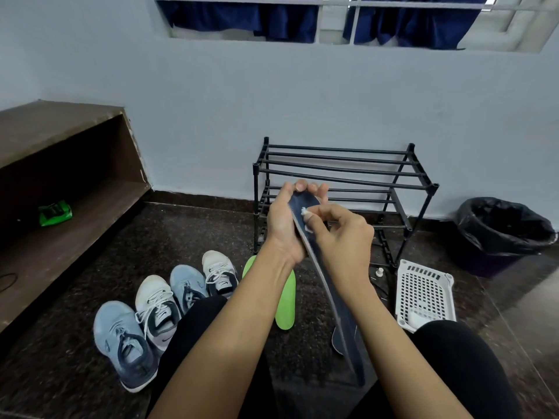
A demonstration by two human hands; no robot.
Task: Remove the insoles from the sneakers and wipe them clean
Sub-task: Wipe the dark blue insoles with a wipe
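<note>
My left hand (286, 220) grips the toe end of a dark blue insole (338, 300) and holds it up in front of me. My right hand (341, 237) pinches a small white wipe (306, 214) and presses it on the insole's upper part. A bright green insole (286, 303) lies on the floor under my arms. Part of another dark insole (337, 340) shows on the floor behind the held one. Two light blue sneakers (124, 343) and two white sneakers (157, 309) stand in a row at the lower left.
A black wire shoe rack (341, 176) stands against the wall ahead. A white perforated basket (423, 291) sits at the right, a black-lined bin (502, 231) beyond it. A brown wooden shelf (60, 192) with a green packet (55, 213) runs along the left.
</note>
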